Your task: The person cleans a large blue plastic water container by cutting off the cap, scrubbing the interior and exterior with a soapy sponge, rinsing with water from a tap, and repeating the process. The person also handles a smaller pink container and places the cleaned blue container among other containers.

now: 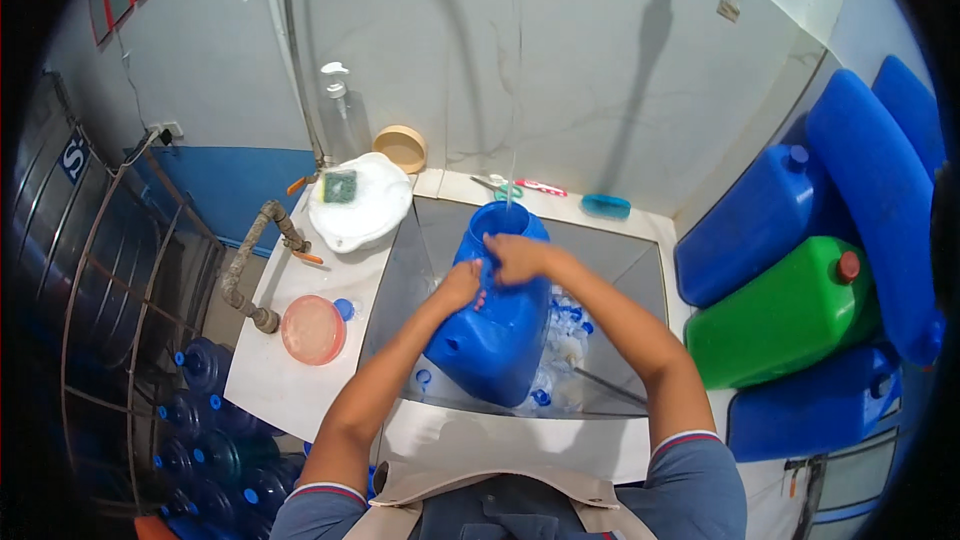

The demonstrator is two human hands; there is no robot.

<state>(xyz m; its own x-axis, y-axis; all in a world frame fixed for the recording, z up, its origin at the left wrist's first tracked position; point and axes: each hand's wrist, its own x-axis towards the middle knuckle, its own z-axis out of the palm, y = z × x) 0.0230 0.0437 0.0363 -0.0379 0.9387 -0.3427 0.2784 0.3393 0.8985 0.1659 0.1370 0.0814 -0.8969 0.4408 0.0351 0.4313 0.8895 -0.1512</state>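
A large blue jug point(478, 350) leans in a grey sink point(625, 340), its wide mouth at the top and a thin stream of water point(510, 165) falling toward it. My left hand point(463, 282) is closed on the jug's handle area. My right hand point(508, 258) has its fingers bent against the jug just below the rim, partly hiding that spot. Small blue caps point(568, 315) and whitish wet items lie in the sink around the jug.
Left: white basin point(355, 220) with suds and sponge point(339, 187), pink tub point(311, 332), pipe point(235, 275), steel tank point(90, 220), several bottles point(205, 455). Behind: pump bottle point(340, 115), scissors point(505, 190), blue brush point(605, 206). Right: green jug point(765, 330), several blue jugs point(740, 240).
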